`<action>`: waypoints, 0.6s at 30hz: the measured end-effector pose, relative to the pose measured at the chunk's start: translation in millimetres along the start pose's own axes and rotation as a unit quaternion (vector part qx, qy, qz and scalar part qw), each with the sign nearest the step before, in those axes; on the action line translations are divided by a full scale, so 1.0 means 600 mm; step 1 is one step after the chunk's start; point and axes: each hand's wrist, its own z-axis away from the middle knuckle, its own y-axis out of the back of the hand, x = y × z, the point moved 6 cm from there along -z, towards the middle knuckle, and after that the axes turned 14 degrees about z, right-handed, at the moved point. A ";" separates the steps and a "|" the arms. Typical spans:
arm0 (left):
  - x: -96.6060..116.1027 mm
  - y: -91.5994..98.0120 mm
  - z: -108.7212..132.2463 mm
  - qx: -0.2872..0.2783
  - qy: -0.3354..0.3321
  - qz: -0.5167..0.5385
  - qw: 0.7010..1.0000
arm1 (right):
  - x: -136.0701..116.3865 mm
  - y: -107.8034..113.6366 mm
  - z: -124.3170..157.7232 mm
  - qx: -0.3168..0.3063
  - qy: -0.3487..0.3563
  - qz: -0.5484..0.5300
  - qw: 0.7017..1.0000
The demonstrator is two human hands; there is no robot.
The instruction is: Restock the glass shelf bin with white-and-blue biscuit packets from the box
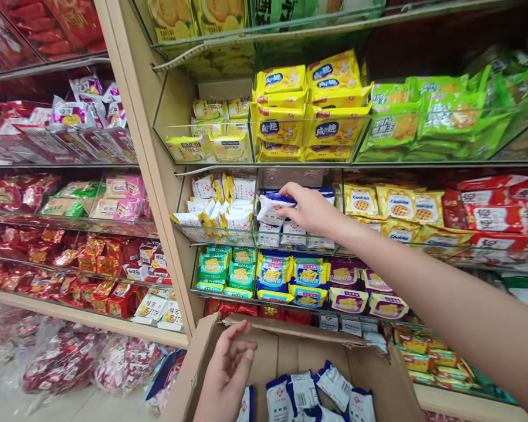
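My right hand [305, 210] reaches into a clear shelf bin, its fingers closed on a white and blue snack packet [271, 206]. Below that packet lie more white and blue packets [293, 233] in the same bin. Over the left side of an opened cardboard box [273, 349], my left hand [229, 372] hovers with fingers loosely curled and apart, holding nothing. Several loose white and blue packets [303, 391] lie inside the box, some tilted over one another.
White and yellow packets [237, 217] fill the bin to the left, and yellow cookie packets [400, 205] the bin to the right. A clear shelf front [299, 120] runs above. Bagged goods [61, 357] sit on the floor at left, beside a wooden upright [147, 158].
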 end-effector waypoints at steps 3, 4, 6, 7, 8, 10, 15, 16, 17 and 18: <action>-0.025 0.015 0.008 0.006 0.022 -0.009 1.000 | -0.003 -0.038 -0.025 -0.087 0.020 0.042 0.995; -0.032 0.020 0.010 0.008 0.031 -0.011 0.999 | -0.005 -0.049 -0.029 -0.111 0.030 0.052 0.992; -0.045 0.027 0.011 -0.001 0.055 -0.022 0.998 | -0.010 -0.064 -0.033 -0.138 0.053 0.079 0.986; -0.050 0.028 0.012 -0.015 0.067 -0.030 0.997 | -0.012 -0.068 -0.035 -0.137 0.063 0.092 0.984; -0.054 0.029 0.012 -0.030 0.074 -0.041 0.996 | -0.015 -0.070 -0.037 -0.129 0.073 0.100 0.984; -0.062 0.025 0.012 -0.070 0.080 -0.068 0.992 | -0.018 -0.073 -0.042 -0.109 0.076 0.105 0.985; -0.076 0.009 0.018 -0.088 0.019 -0.096 0.991 | -0.020 -0.087 -0.054 -0.113 0.056 0.114 0.985; -0.078 0.003 0.020 -0.095 0.002 -0.092 0.991 | -0.021 -0.088 -0.055 -0.119 0.055 0.117 0.985; -0.080 -0.003 0.022 -0.109 -0.011 -0.090 0.990 | -0.022 -0.087 -0.054 -0.125 0.054 0.119 0.984; -0.082 -0.008 0.023 -0.130 -0.021 -0.092 0.987 | -0.023 -0.085 -0.052 -0.131 0.057 0.120 0.982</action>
